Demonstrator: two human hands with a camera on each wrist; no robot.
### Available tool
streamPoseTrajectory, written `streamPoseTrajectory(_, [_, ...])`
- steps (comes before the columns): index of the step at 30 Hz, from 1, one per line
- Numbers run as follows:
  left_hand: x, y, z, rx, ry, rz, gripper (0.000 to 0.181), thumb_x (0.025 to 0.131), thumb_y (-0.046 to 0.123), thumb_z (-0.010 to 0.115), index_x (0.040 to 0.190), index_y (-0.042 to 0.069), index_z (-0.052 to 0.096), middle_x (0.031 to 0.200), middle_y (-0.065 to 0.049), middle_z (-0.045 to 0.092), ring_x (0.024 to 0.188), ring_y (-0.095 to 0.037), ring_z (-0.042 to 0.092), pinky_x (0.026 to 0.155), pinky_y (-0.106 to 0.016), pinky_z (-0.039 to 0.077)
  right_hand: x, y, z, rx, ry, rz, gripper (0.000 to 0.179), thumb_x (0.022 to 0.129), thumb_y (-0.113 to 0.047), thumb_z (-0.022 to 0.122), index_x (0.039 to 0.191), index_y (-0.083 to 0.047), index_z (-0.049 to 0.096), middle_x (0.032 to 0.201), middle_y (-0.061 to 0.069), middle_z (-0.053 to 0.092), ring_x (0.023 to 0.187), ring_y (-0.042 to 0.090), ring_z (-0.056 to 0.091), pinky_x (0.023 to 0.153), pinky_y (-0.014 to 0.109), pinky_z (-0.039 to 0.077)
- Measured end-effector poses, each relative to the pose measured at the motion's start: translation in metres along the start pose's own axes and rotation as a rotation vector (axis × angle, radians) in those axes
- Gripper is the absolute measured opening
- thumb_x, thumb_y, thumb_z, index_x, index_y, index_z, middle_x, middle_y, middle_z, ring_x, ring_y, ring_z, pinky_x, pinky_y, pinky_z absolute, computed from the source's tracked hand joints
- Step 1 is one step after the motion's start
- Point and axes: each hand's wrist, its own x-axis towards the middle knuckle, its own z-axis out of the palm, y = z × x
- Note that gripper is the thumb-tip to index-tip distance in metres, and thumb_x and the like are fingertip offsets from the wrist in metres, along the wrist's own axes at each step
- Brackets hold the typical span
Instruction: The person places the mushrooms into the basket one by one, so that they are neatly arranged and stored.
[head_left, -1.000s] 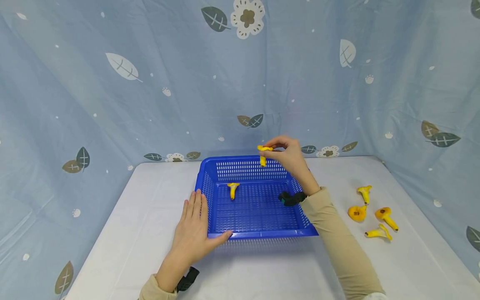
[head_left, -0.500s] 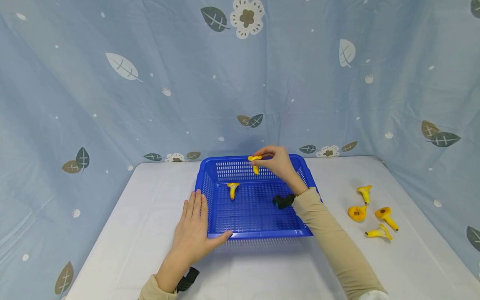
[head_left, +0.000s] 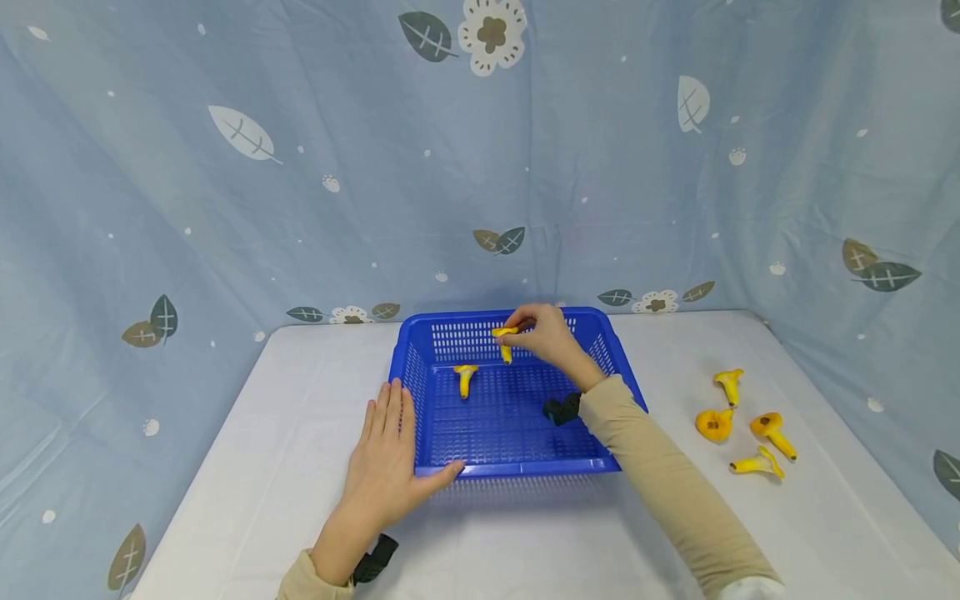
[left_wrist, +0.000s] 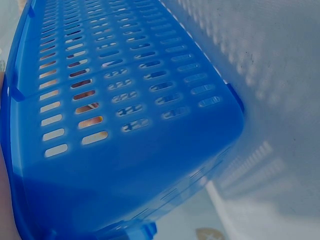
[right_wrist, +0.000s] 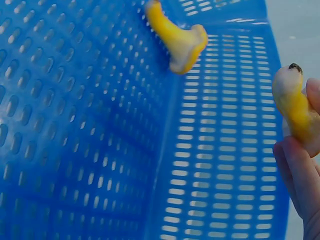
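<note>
My right hand pinches a yellow mushroom by its cap, stem pointing down, over the far part of a blue plastic basket. The right wrist view shows the held mushroom between fingertips, its stem end dark. A second yellow mushroom lies on the basket floor, towards the far left. My left hand rests against the basket's near left corner, fingers straight along the left side and thumb on the front rim. In the left wrist view the perforated basket wall fills most of the picture.
Several more yellow mushrooms lie on the white table to the right of the basket, among them one with a round orange cap and one on its side. A blue patterned curtain hangs behind the table and down its sides.
My right hand has moved left and down with the mushroom, from above the far rim to lower inside the basket. My left hand has stayed in place.
</note>
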Motion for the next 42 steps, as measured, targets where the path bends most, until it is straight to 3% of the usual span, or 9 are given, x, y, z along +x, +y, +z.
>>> streamPoseTrajectory(15, [0.001, -0.001, 0.002, -0.004, 0.005, 0.001, 0.123, 0.079, 0.081, 0.053, 0.152, -0.012, 0.019, 0.161, -0.030, 0.010, 0.150, -0.038, 0.001, 0.121, -0.051, 0.008, 0.000, 0.010, 0.009, -0.081, -0.111, 0.035, 0.016, 0.082, -0.015, 0.082, 0.089, -0.005, 0.071, 0.089, 0.007, 0.069, 0.083, 0.021, 0.068, 0.074, 0.036, 0.058])
streamPoseTrajectory(22, [0.001, -0.001, 0.001, -0.007, 0.000, 0.001, 0.123, 0.079, 0.081, 0.053, 0.152, -0.012, 0.019, 0.161, -0.030, 0.010, 0.150, -0.038, 0.000, 0.121, -0.052, 0.008, 0.000, 0.016, 0.014, -0.146, -0.163, 0.028, 0.016, 0.081, -0.013, 0.083, 0.085, -0.005, 0.070, 0.085, 0.006, 0.067, 0.078, 0.020, 0.063, 0.070, 0.033, 0.056])
streamPoseTrajectory(29, [0.001, -0.001, 0.002, -0.004, 0.002, 0.003, 0.123, 0.080, 0.082, 0.052, 0.152, -0.012, 0.019, 0.161, -0.030, 0.010, 0.150, -0.038, 0.000, 0.121, -0.052, 0.009, 0.000, 0.019, 0.019, -0.191, -0.210, 0.095, 0.016, 0.081, -0.012, 0.083, 0.084, -0.005, 0.068, 0.085, 0.006, 0.066, 0.079, 0.019, 0.062, 0.069, 0.032, 0.054])
streamPoseTrajectory(42, [0.000, -0.001, 0.002, -0.005, 0.024, 0.008, 0.124, 0.078, 0.081, 0.055, 0.151, -0.013, 0.021, 0.160, -0.031, 0.012, 0.150, -0.040, 0.002, 0.121, -0.053, 0.011, -0.001, 0.025, 0.029, -0.259, -0.280, 0.114, 0.015, 0.082, -0.011, 0.081, 0.082, -0.005, 0.067, 0.078, 0.004, 0.065, 0.069, 0.016, 0.057, 0.062, 0.029, 0.050])
